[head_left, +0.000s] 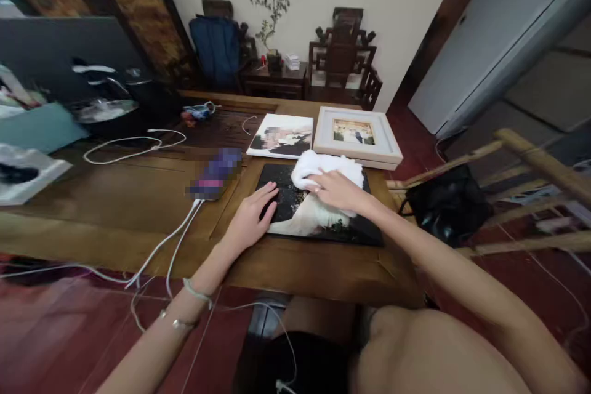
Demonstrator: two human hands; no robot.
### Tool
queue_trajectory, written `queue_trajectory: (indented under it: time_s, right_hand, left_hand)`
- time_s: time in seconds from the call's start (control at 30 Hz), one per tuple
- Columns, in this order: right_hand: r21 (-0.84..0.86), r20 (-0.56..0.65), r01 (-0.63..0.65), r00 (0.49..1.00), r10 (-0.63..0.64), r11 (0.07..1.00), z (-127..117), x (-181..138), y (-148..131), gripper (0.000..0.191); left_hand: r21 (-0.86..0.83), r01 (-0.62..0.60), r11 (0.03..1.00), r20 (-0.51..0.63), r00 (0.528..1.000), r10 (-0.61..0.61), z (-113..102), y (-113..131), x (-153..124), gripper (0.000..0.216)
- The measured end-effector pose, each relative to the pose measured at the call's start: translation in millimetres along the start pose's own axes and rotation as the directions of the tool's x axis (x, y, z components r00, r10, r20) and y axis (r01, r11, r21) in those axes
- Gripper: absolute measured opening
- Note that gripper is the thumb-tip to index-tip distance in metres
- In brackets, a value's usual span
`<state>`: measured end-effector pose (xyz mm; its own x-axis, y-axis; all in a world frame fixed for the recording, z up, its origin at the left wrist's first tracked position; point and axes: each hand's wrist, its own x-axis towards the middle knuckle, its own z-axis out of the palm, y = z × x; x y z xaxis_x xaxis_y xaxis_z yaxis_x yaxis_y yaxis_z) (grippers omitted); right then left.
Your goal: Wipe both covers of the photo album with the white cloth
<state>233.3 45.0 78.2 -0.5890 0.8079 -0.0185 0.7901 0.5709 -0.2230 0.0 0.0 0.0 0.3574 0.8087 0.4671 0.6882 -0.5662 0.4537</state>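
Note:
A dark photo panel (pixel 341 235) lies flat at the table's near right part, showing a white gown on a black ground. My left hand (pixel 250 217) rests on its left edge, fingers stretched out flat, holding nothing. On the panel's upper right part, my right hand (pixel 339 191) presses a bunched white cloth (pixel 329 167), its fingers closed over the fabric. The cloth covers some of the picture beneath it. Just behind the panel are a white-edged photo print (pixel 284 135) and a pale framed photo (pixel 357 133).
A phone (pixel 216 173) with white cables (pixel 178 234) lies left of the panel on the wooden table (pixel 115 197). Farther left are a white tray (pixel 32 175) and a teal box (pixel 44 126). A bamboo rack (pixel 545 166) with a black bag (pixel 447 203) stands at right.

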Motion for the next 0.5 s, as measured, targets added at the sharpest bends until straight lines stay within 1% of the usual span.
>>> queue_trajectory:
  time_s: [0.1,0.17,0.27,0.37,0.43,0.5]
  right_hand:
    - [0.066,-0.013,0.041,0.999,-0.04,0.997,-1.9,31.7,-15.7,0.036]
    - [0.115,-0.012,0.099,0.995,-0.098,0.988,-1.9,50.6,-26.9,0.036]
    - [0.161,0.0,0.165,0.986,-0.168,0.973,0.1,69.2,-41.5,0.033]
    - [0.169,0.012,0.168,0.985,-0.172,0.971,1.9,68.9,-43.1,0.033]
    - [0.197,0.002,0.161,0.986,-0.165,0.967,0.8,57.8,-32.7,0.035]
    - [0.227,-0.013,0.125,0.992,-0.125,0.966,-2.8,40.2,-13.8,0.039]
  left_hand:
    - [-0.005,-0.003,1.0,-0.007,1.0,0.003,0.6,-0.7,-0.9,0.038]
    - [-0.001,0.003,1.0,-0.011,1.0,-0.003,1.1,-1.3,-1.5,0.038]
    - [0.011,0.021,1.0,-0.018,1.0,-0.021,1.6,-2.3,-2.1,0.038]
    - [0.011,0.025,1.0,-0.02,0.999,-0.025,1.1,-2.4,-1.9,0.038]
    - [0.003,0.018,1.0,-0.017,1.0,-0.018,0.6,-1.6,-1.4,0.038]
    - [-0.009,0.01,1.0,-0.014,1.0,-0.011,0.0,-0.2,-0.8,0.038]
